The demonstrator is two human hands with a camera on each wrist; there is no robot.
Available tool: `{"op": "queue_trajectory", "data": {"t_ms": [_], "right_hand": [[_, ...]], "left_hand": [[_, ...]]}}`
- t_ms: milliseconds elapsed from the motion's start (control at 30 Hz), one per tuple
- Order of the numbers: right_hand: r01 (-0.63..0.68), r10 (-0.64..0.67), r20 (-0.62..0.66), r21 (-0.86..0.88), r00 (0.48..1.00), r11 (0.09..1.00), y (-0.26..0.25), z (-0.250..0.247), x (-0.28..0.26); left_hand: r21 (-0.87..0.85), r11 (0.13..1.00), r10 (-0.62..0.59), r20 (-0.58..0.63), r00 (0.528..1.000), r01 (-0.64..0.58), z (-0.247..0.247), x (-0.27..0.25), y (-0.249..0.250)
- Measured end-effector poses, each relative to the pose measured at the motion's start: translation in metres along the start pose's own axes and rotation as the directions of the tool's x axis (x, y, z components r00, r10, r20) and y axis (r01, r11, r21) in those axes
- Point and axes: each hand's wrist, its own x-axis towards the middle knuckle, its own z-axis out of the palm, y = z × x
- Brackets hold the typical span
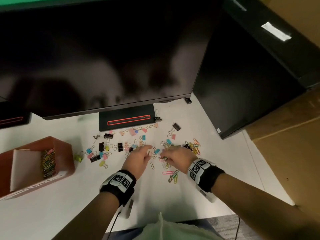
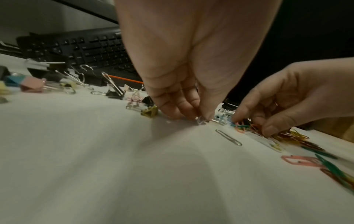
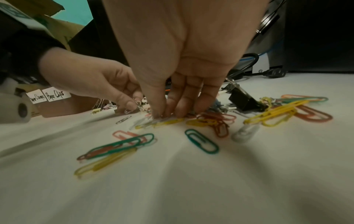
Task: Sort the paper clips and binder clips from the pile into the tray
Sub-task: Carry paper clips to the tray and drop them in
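Colourful paper clips (image 1: 173,175) and binder clips (image 1: 103,148) lie scattered on the white desk. A brown tray (image 1: 60,142) stands at the left, with paper clips (image 1: 48,163) in its right compartment. Its labels face the right wrist view on the tray (image 3: 57,106). My left hand (image 1: 149,154) pinches a small silvery clip (image 2: 200,121) between thumb and fingertips, just above the desk. A hand's width to the right, my right hand (image 1: 163,157) pinches down on a bunch of paper clips (image 3: 168,121), thumb and fingers closed around them on the surface. One loose silver paper clip (image 2: 228,137) lies between the hands.
A dark monitor hangs over the back of the desk, its stand base (image 1: 126,118) just behind the clips. A black keyboard (image 2: 86,48) lies beyond. A black computer case (image 1: 242,84) and cardboard boxes (image 1: 285,153) bound the right side. The desk's front edge is by my body.
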Motion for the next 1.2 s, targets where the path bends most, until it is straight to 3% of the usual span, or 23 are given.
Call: {"op": "queue_trajectory", "data": {"t_ms": [200, 400, 533, 733, 867, 1033, 1200], "right_hand": [[0.094, -0.101, -0.141, -0.056, 0.985, 0.994, 0.008, 0.006, -0.001], [0.162, -0.184, -0.242, -0.108, 0.953, 0.981, 0.009, 0.004, -0.001], [0.195, -0.224, -0.240, -0.138, 0.945, 0.971, 0.015, 0.009, -0.005], [0.244, -0.271, -0.245, -0.136, 0.931, 0.960, 0.023, 0.007, -0.020], [0.313, -0.342, -0.139, -0.196, 0.929, 0.929, 0.026, 0.010, -0.020], [0.291, -0.316, -0.150, -0.163, 0.937, 0.943, 0.024, 0.014, -0.005], [0.177, -0.180, -0.119, -0.038, 0.976, 0.984, 0.021, 0.012, 0.004]], "left_hand": [[0.038, 0.986, 0.160, 0.092, 0.983, -0.164, 0.002, -0.014, -0.014], [0.121, 0.983, 0.129, 0.108, 0.986, -0.142, 0.009, -0.011, -0.010], [0.131, 0.978, 0.150, 0.092, 0.984, -0.162, 0.009, -0.008, -0.009], [0.190, 0.962, 0.163, 0.176, 0.971, -0.196, 0.007, -0.005, -0.006], [0.244, 0.956, 0.108, 0.227, 0.968, -0.164, 0.005, -0.002, 0.000], [0.267, 0.958, 0.042, 0.226, 0.973, -0.104, 0.005, -0.002, 0.006], [0.280, 0.957, 0.002, 0.236, 0.972, -0.070, 0.009, -0.001, 0.009]]}}
